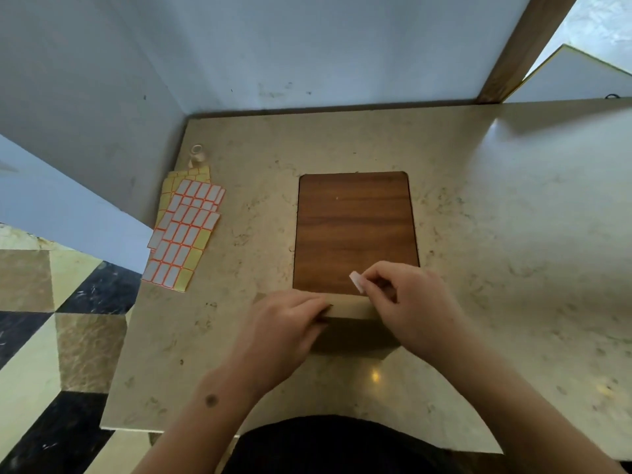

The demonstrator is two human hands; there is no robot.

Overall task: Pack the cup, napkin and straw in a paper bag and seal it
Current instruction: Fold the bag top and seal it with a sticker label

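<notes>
A brown paper bag (352, 309) stands near the table's front edge, its top folded over into a flat strip. My left hand (284, 326) presses on the left end of that fold and holds it down. My right hand (407, 302) rests at the right end of the fold and pinches a small white sticker (356, 281) between thumb and fingers, just above the fold. The bag's body below the fold is in shadow. Cup, napkin and straw are not visible.
Sheets of white, orange-bordered stickers on yellow backing (186, 230) lie at the table's left edge, with a small tape roll (196, 155) behind them. A dark wooden inset (354, 230) sits in the beige marble table (496, 234). White walls close off the back and left.
</notes>
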